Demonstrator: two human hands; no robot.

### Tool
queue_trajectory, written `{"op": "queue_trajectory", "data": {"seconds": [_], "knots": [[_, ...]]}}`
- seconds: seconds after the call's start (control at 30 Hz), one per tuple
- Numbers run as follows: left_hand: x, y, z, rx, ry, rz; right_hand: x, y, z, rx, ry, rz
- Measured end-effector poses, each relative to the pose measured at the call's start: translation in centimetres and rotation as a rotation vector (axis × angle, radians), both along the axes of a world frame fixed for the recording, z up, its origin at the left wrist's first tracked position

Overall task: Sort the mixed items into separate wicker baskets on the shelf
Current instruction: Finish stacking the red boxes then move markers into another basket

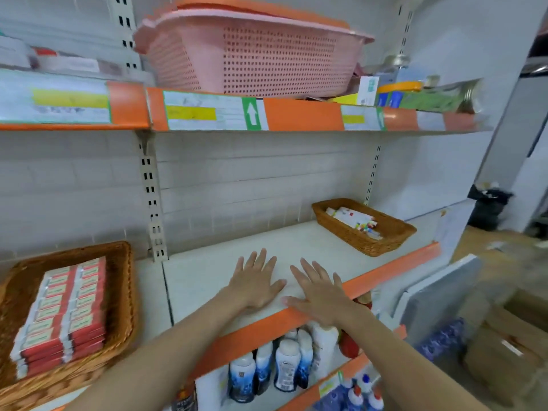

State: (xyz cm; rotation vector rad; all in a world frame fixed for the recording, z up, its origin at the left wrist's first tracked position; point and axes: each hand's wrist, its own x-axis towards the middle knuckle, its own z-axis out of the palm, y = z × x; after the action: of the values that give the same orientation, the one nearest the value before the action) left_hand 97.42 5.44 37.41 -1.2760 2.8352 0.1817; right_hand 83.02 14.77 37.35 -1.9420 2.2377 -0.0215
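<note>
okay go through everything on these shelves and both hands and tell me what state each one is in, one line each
left hand: open, flat on the shelf, holding nothing
right hand: open, flat at the shelf's front edge, holding nothing
left wicker basket: filled with neat stacked rows of red boxes
right wicker basket: partly filled with white packets
pink plastic basket: on the top shelf, orange basket nested inside
bottles: upright on the lower shelf

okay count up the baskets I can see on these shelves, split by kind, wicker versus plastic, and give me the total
Wicker baskets: 2, the large wicker basket with red boxes on the left and the small wicker basket with mixed items on the right
Plastic baskets: 1, the pink plastic basket on the upper shelf
Total: 3
</note>
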Motion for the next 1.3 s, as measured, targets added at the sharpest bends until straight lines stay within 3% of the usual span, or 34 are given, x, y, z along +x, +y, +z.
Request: {"op": "queue_trajectory", "data": {"seconds": [0.33, 0.63, 0.97, 1.3], "knots": [[-14.5, -0.4, 0.6, 0.050, 0.042, 0.030, -14.4, -0.7, 0.1, -0.036, 0.012, 0.007], [-26.2, -0.1, 1.2, 0.030, 0.242, 0.032, -25.9, -1.1, 1.3, -0.110, -0.020, 0.051], [-33.3, -6.5, 1.8, -0.038, 0.242, 0.164, -32.7, -8.5, 1.3, -0.244, -0.176, 0.052], [-37.0, -12.9, 1.3, -0.065, 0.045, 0.325, -37.0, -15.9, 1.0, -0.162, -0.167, 0.109]]}}
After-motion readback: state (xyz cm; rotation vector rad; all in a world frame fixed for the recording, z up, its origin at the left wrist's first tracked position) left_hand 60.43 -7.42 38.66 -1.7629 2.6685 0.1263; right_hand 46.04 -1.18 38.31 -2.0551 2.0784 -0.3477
